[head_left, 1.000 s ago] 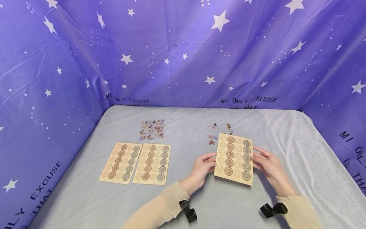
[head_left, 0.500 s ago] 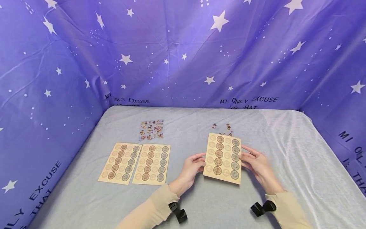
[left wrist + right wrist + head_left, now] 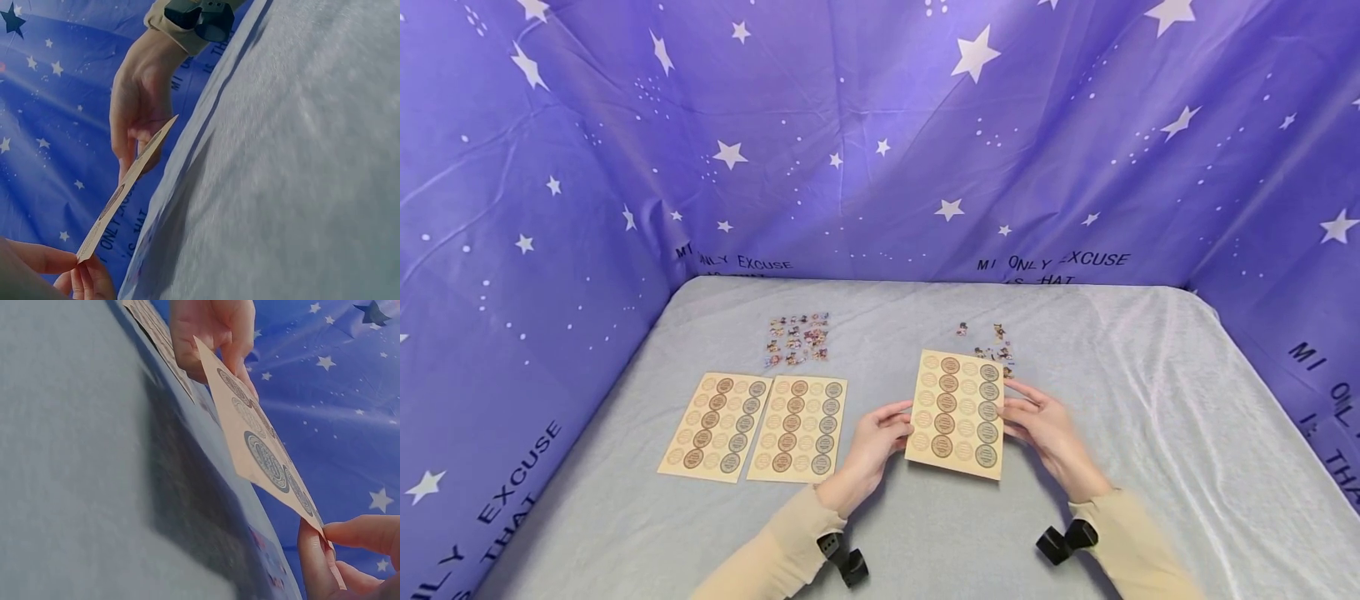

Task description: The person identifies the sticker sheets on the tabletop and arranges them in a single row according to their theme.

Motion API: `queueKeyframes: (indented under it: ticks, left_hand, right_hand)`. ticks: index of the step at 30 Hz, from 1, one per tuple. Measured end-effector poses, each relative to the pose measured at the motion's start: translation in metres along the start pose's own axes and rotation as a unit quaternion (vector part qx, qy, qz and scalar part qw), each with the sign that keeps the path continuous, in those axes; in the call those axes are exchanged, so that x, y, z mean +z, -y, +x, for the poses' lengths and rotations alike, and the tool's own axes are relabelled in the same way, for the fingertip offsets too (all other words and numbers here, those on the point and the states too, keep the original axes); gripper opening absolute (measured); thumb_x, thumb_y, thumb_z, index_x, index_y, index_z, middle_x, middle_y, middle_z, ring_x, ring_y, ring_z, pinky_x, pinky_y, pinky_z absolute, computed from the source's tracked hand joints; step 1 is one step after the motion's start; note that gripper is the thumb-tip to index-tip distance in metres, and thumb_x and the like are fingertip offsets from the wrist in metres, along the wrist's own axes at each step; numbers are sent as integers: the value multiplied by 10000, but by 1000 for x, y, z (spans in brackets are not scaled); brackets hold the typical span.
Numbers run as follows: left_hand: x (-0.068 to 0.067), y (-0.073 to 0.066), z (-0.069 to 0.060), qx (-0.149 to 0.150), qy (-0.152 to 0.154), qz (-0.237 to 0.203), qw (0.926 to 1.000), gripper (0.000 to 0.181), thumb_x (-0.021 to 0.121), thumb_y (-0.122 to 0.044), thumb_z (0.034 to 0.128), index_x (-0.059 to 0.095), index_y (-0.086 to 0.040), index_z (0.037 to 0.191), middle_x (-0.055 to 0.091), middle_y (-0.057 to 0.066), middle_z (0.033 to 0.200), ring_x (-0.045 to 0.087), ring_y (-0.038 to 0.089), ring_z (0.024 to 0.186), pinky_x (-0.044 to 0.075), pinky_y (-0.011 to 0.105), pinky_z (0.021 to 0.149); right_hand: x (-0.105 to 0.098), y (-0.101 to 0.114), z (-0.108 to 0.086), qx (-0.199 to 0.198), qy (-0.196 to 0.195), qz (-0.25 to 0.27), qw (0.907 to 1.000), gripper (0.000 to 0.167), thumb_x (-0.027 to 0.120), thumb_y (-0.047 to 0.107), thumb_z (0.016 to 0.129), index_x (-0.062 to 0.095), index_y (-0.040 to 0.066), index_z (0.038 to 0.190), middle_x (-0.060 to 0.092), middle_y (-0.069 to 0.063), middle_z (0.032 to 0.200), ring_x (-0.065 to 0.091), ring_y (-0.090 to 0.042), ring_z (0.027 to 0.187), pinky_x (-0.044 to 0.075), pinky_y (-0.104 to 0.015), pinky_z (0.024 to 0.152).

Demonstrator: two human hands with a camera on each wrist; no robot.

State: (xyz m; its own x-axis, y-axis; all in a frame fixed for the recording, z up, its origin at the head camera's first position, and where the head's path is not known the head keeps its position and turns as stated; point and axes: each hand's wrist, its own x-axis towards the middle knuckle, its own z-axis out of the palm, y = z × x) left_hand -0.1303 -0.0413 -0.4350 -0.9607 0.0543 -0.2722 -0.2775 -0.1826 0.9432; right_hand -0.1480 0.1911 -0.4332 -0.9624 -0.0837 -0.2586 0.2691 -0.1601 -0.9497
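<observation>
A tan sticker sheet printed with rows of round brown, grey and pale labels is held above the table, tilted toward me. My left hand pinches its left edge between thumb and fingers. On the opposite edge, my right hand pinches it the same way. Both wrist views show the sheet raised off the cloth, its shadow lying beneath. Two similar sheets lie flat at the left, the outer sheet and the inner sheet, side by side.
Small colourful character stickers lie grouped behind the flat sheets. More character stickers lie behind the held sheet, which partly covers them. Grey cloth covers the table. A purple starry curtain encloses its back and sides.
Both hands have moved left together, carrying the sticker sheet toward the two flat sheets. Some character stickers at right are now uncovered, others hidden. The flat sheets have stayed put.
</observation>
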Motion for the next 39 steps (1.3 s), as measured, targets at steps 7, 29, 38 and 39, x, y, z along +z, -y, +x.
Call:
queueKeyframes:
  ticks: [7,29,38,39]
  left_hand:
    - [-14,0,1,-8,-148,177,9997,392,534,91,745,543,83,1137,581,0,753,543,61,630,464,190,568]
    - [-53,-5,-8,15,-151,1213,9925,419,575,85,740,528,80,1157,554,-19,722,534,60,599,485,209,542]
    - [-66,-7,-13,47,-42,1423,9898,434,574,98,730,512,96,1160,548,-19,702,515,47,536,466,197,474]
    - [-67,-7,-13,61,-38,1481,9889,436,572,101,726,513,96,1159,547,-8,705,514,50,526,466,201,469]
  right_hand:
    - [14,-3,1,-3,115,-76,9999,725,657,-6,723,287,-40,1346,662,14,820,635,-117,767,518,-274,716]
    - [49,-8,5,446,266,-410,9978,620,527,-139,755,317,-43,1330,627,-46,760,621,-151,699,528,-331,696]
    - [58,-16,6,516,407,-527,9964,598,537,-129,772,327,-41,1325,615,-63,761,618,-169,686,533,-346,680]
    - [59,-16,6,516,406,-523,9965,593,535,-132,772,333,-42,1322,614,-65,757,618,-170,683,533,-348,678]
